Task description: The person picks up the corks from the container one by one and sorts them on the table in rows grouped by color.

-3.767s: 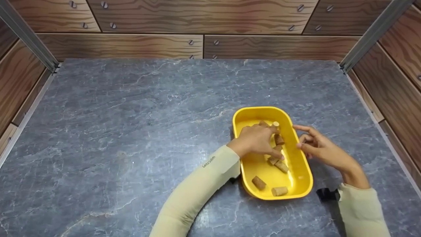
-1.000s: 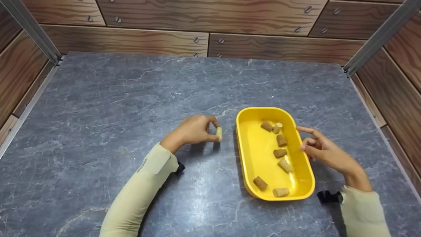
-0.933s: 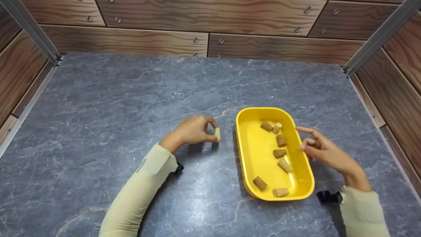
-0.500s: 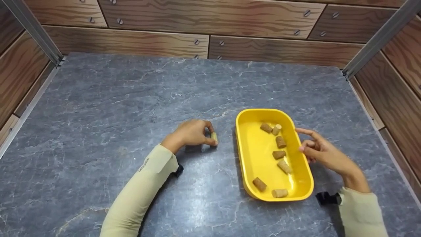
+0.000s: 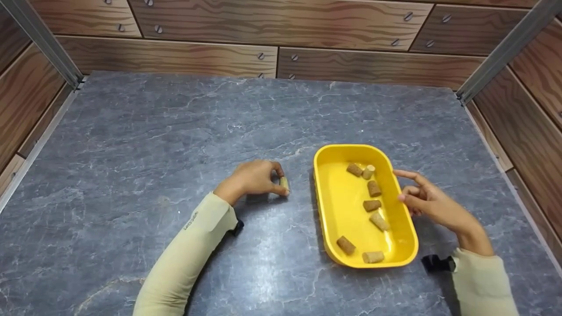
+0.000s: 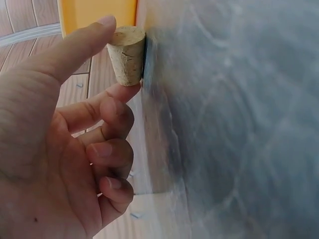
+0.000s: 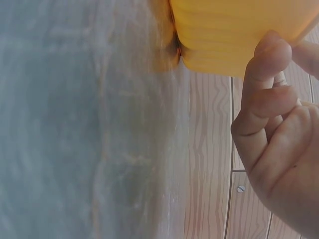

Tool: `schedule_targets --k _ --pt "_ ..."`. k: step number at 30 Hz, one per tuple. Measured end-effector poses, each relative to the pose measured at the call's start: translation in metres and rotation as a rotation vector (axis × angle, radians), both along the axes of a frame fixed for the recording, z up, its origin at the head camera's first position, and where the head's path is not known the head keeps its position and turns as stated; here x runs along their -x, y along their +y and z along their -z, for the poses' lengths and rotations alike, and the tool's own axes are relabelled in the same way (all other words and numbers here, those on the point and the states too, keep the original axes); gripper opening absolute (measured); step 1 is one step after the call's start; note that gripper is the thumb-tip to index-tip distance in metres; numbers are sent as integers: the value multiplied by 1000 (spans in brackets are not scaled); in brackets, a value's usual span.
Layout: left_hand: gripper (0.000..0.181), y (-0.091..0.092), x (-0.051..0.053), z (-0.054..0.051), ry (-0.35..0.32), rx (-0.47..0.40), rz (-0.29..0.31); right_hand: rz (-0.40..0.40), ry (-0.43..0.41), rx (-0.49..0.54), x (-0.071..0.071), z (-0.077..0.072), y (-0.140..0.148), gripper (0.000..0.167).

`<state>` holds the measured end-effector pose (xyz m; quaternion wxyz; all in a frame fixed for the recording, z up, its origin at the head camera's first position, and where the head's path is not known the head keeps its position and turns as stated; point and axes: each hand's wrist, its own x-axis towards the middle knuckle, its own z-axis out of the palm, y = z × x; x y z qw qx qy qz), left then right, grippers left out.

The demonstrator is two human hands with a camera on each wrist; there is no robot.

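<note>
Here, through the head camera, I have the left hand point(image 5: 254, 177) near the middle of the bench point(image 5: 197, 118), pinching a pale cork point(image 6: 128, 59) between thumb and forefinger. The left wrist view shows me the cork on its side, thumb tip on the wide end, forefinger at the narrow one, the other fingers bent. It is close to the bench top, though I cannot tell whether it touches. It lies apart from the left edge of the tray point(image 5: 344, 210) and well in from the bench's back edge.

The yellow tray stands toward the bench's right edge. I count seven corks point(image 5: 374, 188) inside: five strung along its right side, the farthest two close together, and two at the near end, one by the near left corner. The right hand point(image 5: 432, 202) is at the tray's right edge, forefinger stretched and thumb tip at the rim, a light touch rather than a grasp. Beyond the bench's back edge I see wood-grain panels point(image 5: 351, 26).
</note>
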<state>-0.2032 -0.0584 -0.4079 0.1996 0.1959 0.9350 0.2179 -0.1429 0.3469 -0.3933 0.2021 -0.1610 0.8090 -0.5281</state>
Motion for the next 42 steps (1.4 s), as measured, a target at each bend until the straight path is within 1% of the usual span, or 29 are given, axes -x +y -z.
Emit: schedule_targets --k 3,7,13,16,19,22,24,29,34,38,42 --pt "54 -1 0 -5 7 -7 0 0 -1 3 0 0 0 53" --pt "55 0 -3 -14 30 -45 10 -2 -8 5 0 1 0 53" --pt "57 12 -12 -32 91 -128 53 -5 -9 10 1 2 0 53" --pt "57 22 -17 -43 121 -149 99 -3 -8 -2 2 1 0 54" --pt "56 36 -21 -54 141 -166 159 7 -10 -16 1 0 0 56" --pt "55 53 -26 -63 159 -153 222 10 -7 -17 1 0 0 56" --pt "55 64 -30 -67 165 -126 263 4 -4 -8 1 0 0 55" --pt "55 89 -39 -68 178 -63 354 -22 -3 18 2 1 1 54" --pt "47 109 -45 -65 193 -56 454 -23 -9 20 2 2 1 54" --pt "43 122 -48 -61 142 -53 512 -21 -8 14 2 2 1 54" --pt "42 134 -50 -54 76 -59 563 -23 -5 16 1 2 1 54"
